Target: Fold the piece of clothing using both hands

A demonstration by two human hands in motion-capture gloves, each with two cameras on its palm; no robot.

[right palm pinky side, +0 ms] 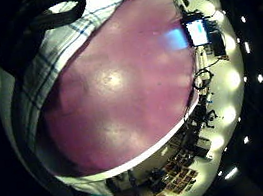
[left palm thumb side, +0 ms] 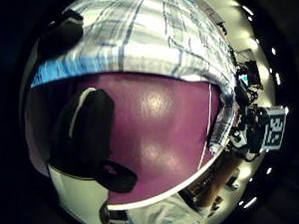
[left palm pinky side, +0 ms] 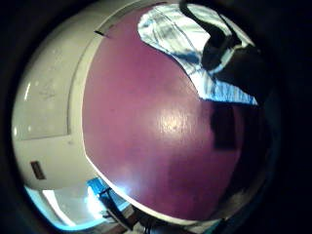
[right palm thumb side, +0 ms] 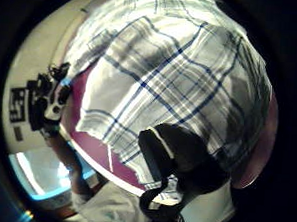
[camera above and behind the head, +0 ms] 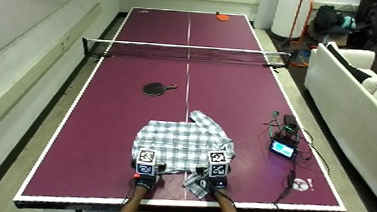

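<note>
Under both hands' grip lies the shirt (camera above and behind the head: 183,143).

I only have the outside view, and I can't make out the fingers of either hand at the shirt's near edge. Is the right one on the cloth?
Observer: Yes. In its thumb side view the right hand's thumb curls onto the shirt's near hem.
Operator: And the left?
Observer: The left hand's thumb is over bare table, short of the shirt's edge.
</note>
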